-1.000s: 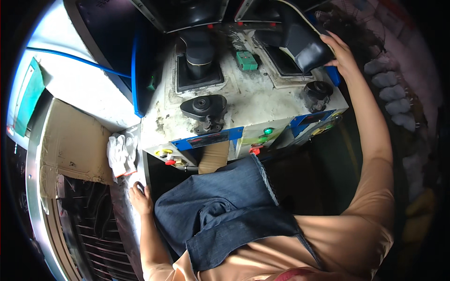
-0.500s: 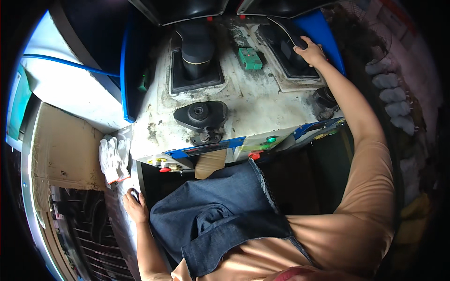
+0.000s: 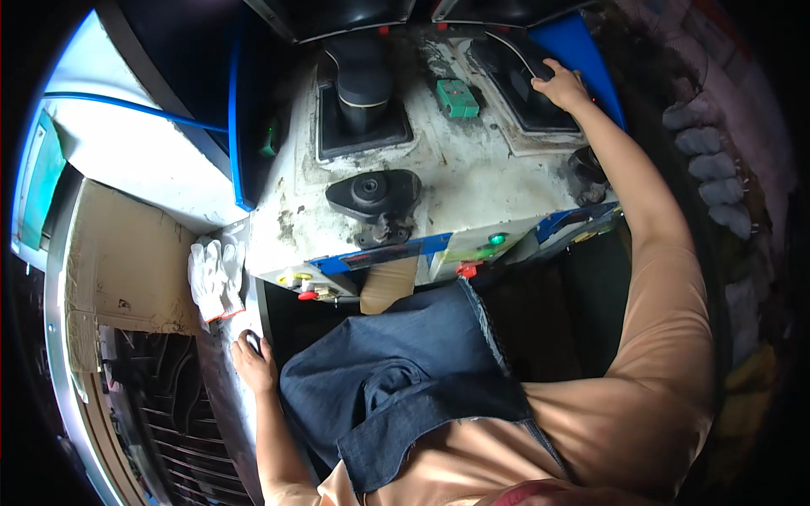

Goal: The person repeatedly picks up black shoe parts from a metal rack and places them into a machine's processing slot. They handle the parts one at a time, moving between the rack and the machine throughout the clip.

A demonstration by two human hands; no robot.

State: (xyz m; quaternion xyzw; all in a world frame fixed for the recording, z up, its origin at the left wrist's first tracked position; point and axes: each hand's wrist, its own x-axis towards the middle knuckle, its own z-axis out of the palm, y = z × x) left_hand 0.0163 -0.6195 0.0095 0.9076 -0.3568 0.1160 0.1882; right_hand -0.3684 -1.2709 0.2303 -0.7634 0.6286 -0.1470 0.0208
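At the far right of the machine, my right hand (image 3: 564, 87) is closed on the edge of a black sole-shaped piece (image 3: 512, 56) with a thin pale line along its side. This piece stands over a black square recess. A matching black sole-shaped form (image 3: 359, 80) rises from the left recess, with no hand on it. Low on the left, my left hand (image 3: 254, 364) rests at a white ledge, its fingers bent round a small dark object (image 3: 252, 340) that I cannot make out. White knitted gloves (image 3: 217, 278) with red-orange cuffs lie just beyond that hand.
A green box (image 3: 457, 99) sits between the two recesses. Nearer stands a black knobbed fixture (image 3: 374, 194). Red buttons and a green lamp (image 3: 497, 239) line the machine's front. Brown cardboard (image 3: 126, 261) leans at left; a dark blue apron (image 3: 405, 379) covers my lap.
The whole picture has shifted slightly, with the machine and gloves a little farther right. Both hands keep their places on the same things.
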